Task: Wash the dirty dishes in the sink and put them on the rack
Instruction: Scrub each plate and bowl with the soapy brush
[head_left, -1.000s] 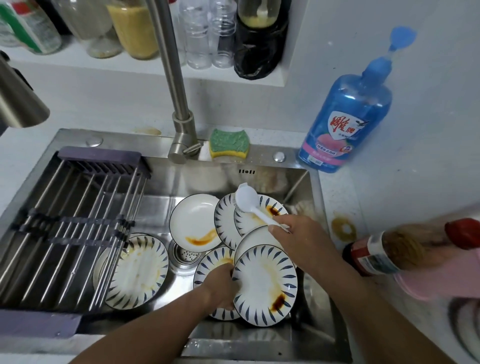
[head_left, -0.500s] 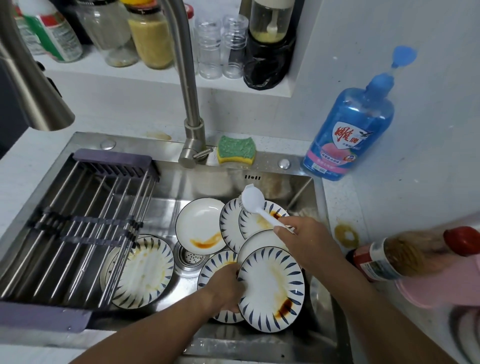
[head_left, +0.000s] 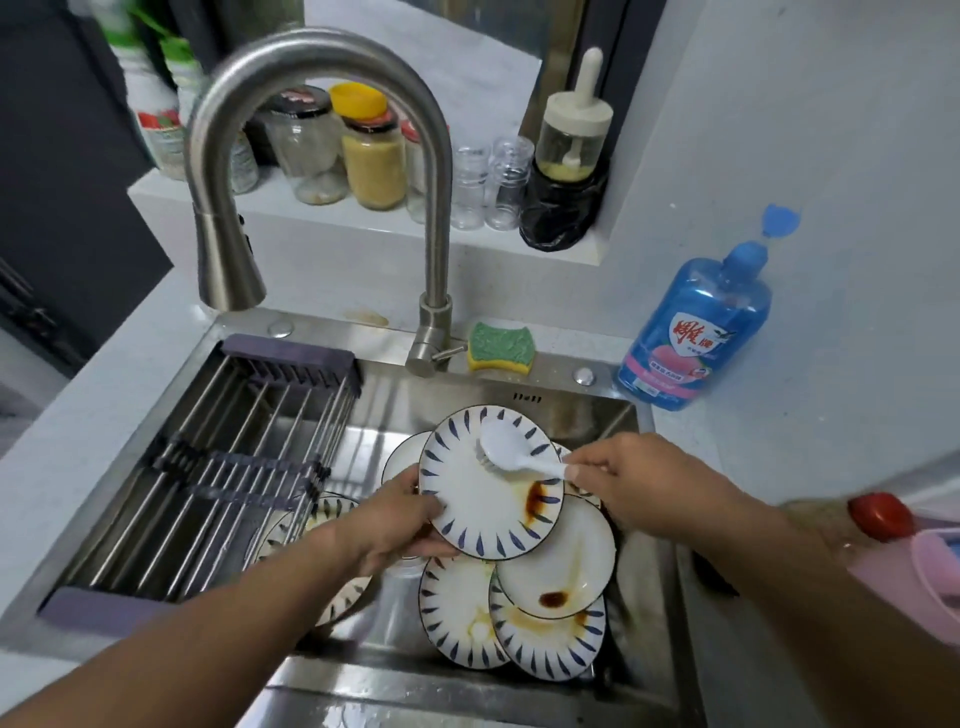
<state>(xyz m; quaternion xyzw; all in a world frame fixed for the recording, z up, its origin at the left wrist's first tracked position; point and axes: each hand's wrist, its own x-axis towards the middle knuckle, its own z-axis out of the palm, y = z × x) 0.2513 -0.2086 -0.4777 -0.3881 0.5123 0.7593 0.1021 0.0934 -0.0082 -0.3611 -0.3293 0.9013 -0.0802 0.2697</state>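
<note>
Left hand (head_left: 395, 525) fingers clamp the plate (head_left: 483, 493) at its eight o'clock edge; right hand (head_left: 639, 488) fingers pinch the brush (head_left: 511, 454) handle, bristles down on the plate.

Sauce-stained blue-rimmed plate (head_left: 488, 499) tilted above stacked dirty plates (head_left: 524, 613) in sink (head_left: 519, 680)

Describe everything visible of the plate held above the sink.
The plate is round, white, ceramic-looking, with blue dashes round the rim and a brown sauce smear right of centre. It is tilted, raised over other dirty plates. The left hand grips its left edge; the right hand holds a white brush against its top.
</note>
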